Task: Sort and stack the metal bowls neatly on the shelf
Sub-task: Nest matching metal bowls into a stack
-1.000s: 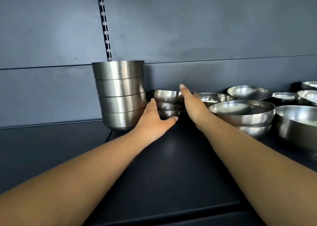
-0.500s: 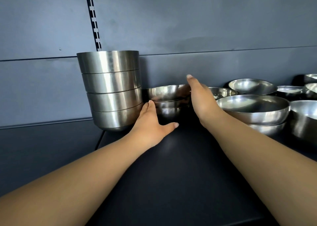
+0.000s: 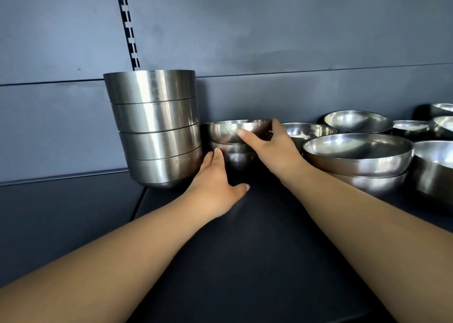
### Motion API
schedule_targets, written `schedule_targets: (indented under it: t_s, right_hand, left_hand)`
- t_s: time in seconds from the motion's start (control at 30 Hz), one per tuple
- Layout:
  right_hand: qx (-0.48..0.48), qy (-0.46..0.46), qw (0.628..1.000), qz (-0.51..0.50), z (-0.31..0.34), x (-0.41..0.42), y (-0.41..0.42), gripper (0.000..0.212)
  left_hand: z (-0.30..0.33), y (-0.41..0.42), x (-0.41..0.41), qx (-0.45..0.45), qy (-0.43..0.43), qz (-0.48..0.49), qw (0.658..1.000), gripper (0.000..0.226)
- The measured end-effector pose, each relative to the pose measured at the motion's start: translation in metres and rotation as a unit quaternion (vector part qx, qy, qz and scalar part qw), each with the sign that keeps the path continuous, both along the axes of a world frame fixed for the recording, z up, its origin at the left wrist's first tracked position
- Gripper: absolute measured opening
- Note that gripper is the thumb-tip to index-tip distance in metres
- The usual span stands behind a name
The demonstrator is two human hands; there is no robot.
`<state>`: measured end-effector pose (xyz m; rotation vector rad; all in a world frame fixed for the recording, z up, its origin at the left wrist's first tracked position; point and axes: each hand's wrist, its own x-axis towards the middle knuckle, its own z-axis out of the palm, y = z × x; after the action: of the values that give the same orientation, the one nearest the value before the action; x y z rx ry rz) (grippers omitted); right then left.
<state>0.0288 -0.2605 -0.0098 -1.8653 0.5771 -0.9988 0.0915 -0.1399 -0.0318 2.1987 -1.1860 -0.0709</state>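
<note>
Bowls crowd the dark shelf (image 3: 245,249) on both sides of the small bowl stack (image 3: 232,148), which stands at the back against the grey wall panel (image 3: 294,41). Just left of that stack, almost touching it, rises a tall stack of four straight-sided steel bowls (image 3: 157,129), beneath a slotted upright rail (image 3: 127,23). Just right of it sits a shallow steel bowl (image 3: 308,131), and in front of that a wide bowl nested on another (image 3: 358,156); more bowls (image 3: 358,120) spread farther right, some cut off by the frame edge.

The right hand (image 3: 274,148) grips the top bowl (image 3: 235,131) of the small stack, thumb across its near wall and fingers curled round its right side; that bowl sits slightly tilted. The left hand (image 3: 215,188) lies with straight fingers against the lower left of the small stack, wedged between it and the tall stack, thumb spread over the shelf.
</note>
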Motion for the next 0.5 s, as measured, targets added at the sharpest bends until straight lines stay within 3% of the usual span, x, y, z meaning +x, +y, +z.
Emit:
schedule_targets:
  t_s: [0.13, 0.3, 0.5]
  right_hand:
    - [-0.035, -0.005, 0.999, -0.012, 0.0007, -0.0004, 0.0001, 0.090]
    - [-0.068, 0.002, 0.997, -0.027, -0.0009, -0.0038, 0.0000, 0.074]
    - [-0.077, -0.004, 0.996, -0.047, -0.0006, -0.0026, 0.0002, 0.072]
  left_hand:
    - [0.0020, -0.0001, 0.0001, 0.019, 0.009, 0.002, 1.000, 0.097]
    - [0.0022, 0.0015, 0.0009, 0.041, 0.010, 0.002, 0.999, 0.100]
    - [0.0012, 0.0014, 0.0021, 0.028, 0.026, -0.003, 0.999, 0.101]
